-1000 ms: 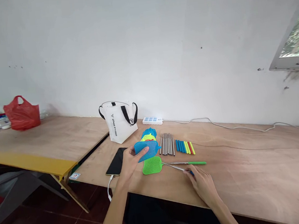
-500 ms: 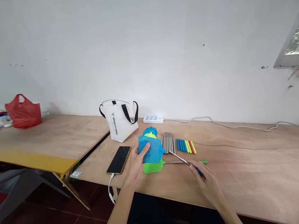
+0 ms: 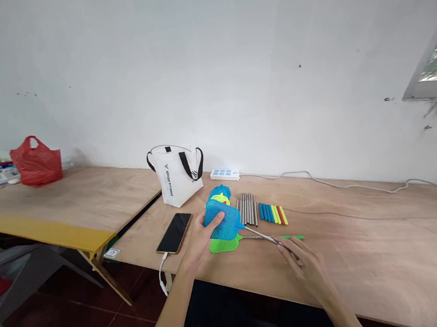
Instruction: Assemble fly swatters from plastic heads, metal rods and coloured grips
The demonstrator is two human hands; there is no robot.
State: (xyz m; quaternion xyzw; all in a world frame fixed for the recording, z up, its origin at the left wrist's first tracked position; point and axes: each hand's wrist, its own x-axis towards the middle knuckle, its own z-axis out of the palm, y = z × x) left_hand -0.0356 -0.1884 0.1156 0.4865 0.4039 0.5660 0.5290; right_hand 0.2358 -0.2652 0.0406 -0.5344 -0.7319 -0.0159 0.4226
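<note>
My left hand (image 3: 202, 237) is closed on a blue perforated fly swatter head (image 3: 226, 221), its thumb lying on the mesh. Closed fingers of my right hand (image 3: 304, 261) grip a metal rod (image 3: 260, 233), and the blue handle end is mostly hidden by the palm. The rod's far tip meets the narrow neck of the blue head; how deep it sits I cannot tell. Underneath lies a green fly swatter (image 3: 225, 245) with its own rod and green handle. Behind the held head are more blue swatter heads (image 3: 221, 189) and a yellow one (image 3: 219, 200).
Several metal rods (image 3: 247, 210) lie side by side, left of a row of blue, yellow and red handle grips (image 3: 272, 213). A phone (image 3: 174, 233) on a cable, a white bag (image 3: 177, 181) and a power strip (image 3: 224, 174) surround them. A red bag (image 3: 39, 164) stands on the left table.
The rod in my right hand has come down and its tip now meets the blue head's neck. The blue head has tilted slightly, its neck lower.
</note>
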